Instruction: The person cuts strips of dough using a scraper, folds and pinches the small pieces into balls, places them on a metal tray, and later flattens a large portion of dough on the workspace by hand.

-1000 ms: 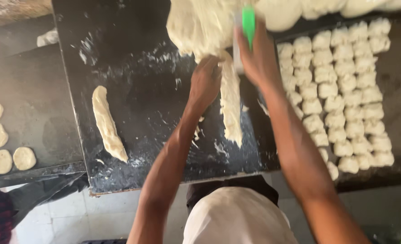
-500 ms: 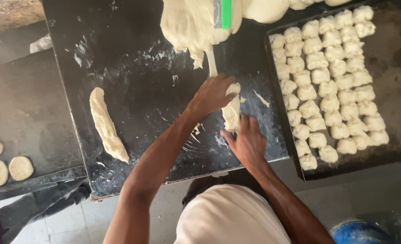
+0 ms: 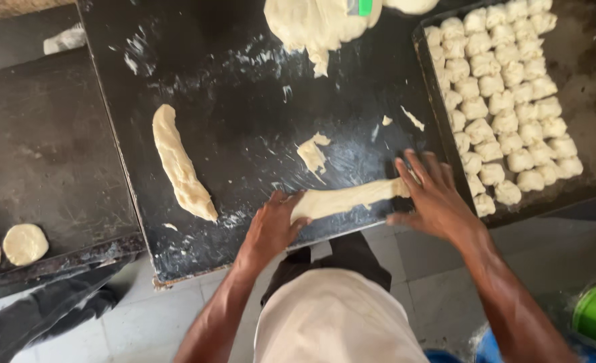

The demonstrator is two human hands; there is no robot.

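Head view: a rope of dough (image 3: 348, 199) lies along the near edge of the black worktop (image 3: 244, 87), stretched between both hands. The left hand (image 3: 271, 228) presses its left end, fingers together; the right hand (image 3: 432, 195) lies flat on its right end, fingers spread. A second dough roll (image 3: 180, 165) lies to the left (untouched), and a tray of dough pieces (image 3: 506, 94) sits right.
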